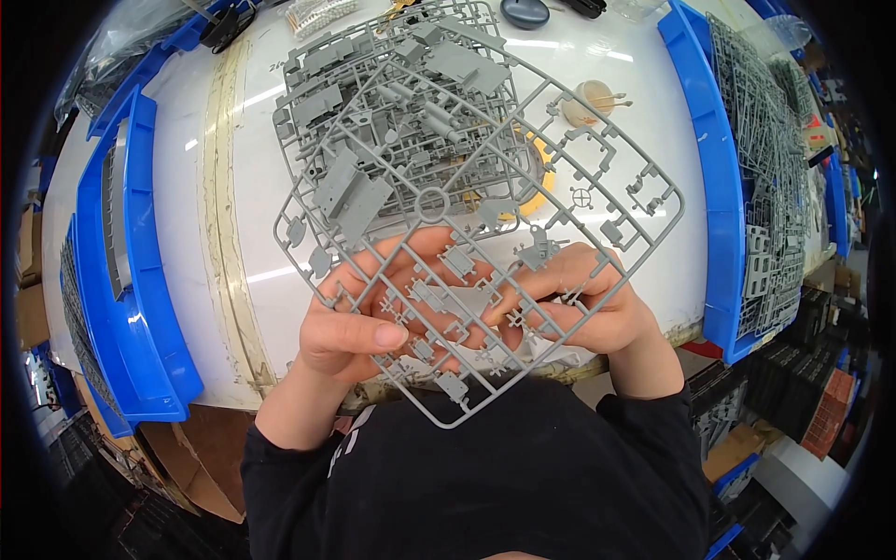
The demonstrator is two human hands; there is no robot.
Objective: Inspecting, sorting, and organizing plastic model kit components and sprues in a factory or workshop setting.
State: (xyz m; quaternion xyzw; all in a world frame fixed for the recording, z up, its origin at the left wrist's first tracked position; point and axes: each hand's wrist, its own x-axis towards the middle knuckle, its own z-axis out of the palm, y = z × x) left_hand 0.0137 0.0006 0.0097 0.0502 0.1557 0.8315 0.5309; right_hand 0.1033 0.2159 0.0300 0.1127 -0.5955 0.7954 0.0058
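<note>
A grey plastic model-kit sprue [432, 203], a frame full of small parts, is tilted in front of me above the table's near edge. My left hand [350, 327] grips its lower left side, thumb on top and fingers spread beneath the lattice. My right hand [593, 303] is closed on the sprue's lower right side, its fingertips pinched together behind the bars, where the lattice partly hides them. Just beyond the held frame lies a pile of similar grey sprues [313, 107], partly covered by it.
Blue bins flank the white table: a left bin [140, 317] and a right bin [717, 271] stacked with grey sprues [765, 140]. At the back are a small cup [583, 105] with cotton swabs and a dark computer mouse [525, 12]. Something round and yellow [541, 191] lies behind the sprue.
</note>
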